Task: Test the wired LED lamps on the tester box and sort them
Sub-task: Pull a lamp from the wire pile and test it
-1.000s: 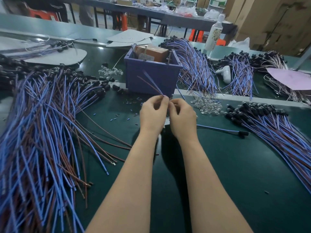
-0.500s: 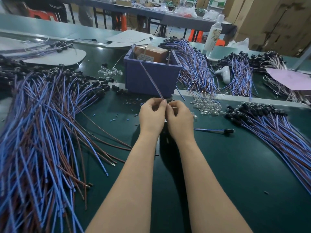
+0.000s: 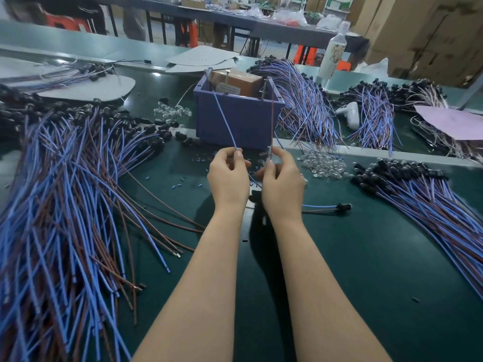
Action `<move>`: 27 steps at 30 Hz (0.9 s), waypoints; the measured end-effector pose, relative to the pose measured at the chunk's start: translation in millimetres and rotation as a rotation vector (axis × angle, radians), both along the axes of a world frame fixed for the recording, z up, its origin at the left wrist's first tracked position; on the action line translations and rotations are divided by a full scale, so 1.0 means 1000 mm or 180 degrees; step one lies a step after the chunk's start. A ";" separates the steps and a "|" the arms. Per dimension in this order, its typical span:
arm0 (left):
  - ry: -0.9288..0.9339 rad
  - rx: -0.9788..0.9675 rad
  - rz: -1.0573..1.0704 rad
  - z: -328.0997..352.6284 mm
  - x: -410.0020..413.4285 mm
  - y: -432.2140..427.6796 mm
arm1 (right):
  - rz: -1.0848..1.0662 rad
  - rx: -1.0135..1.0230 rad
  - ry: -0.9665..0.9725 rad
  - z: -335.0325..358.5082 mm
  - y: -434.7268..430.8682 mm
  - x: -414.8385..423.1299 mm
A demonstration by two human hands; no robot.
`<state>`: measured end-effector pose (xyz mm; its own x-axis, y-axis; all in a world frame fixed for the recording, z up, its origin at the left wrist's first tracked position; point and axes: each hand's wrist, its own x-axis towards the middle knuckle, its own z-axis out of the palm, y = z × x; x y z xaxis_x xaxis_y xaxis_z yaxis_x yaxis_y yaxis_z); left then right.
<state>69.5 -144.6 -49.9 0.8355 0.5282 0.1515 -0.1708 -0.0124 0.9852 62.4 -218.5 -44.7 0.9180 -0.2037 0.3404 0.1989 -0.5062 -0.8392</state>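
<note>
From the head view: pinches one lamp's blue wire [image 3: 224, 121] between thumb and fingertip of the left hand [image 3: 228, 176] and its brown wire [image 3: 272, 121] likewise in the right hand [image 3: 283, 184]. Holds both just in front of the blue box [image 3: 235, 126], ends raised toward the box's top, with the black lamp head [image 3: 343, 206] lying in front and right of the box. Best to press each bare end firmly on its own metal pin [image 3: 227, 82], apart from the other, and watch the lamp head for light before sorting.

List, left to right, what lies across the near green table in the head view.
Large heap of blue and brown wired lamps, left hand, right hand, pile of clear lenses, smaller bundle of black-capped wired lamps.
</note>
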 end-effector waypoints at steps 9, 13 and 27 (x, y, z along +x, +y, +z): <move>0.0099 0.0072 -0.0121 -0.003 0.003 0.001 | -0.0007 -0.0187 0.0239 -0.003 0.001 0.001; 0.0102 0.0007 -0.0163 -0.003 0.003 0.000 | -0.0037 -0.0174 0.0263 -0.002 0.001 0.001; 0.0091 0.0041 -0.0131 -0.004 0.003 0.001 | -0.0065 -0.0033 0.0337 -0.003 0.002 0.000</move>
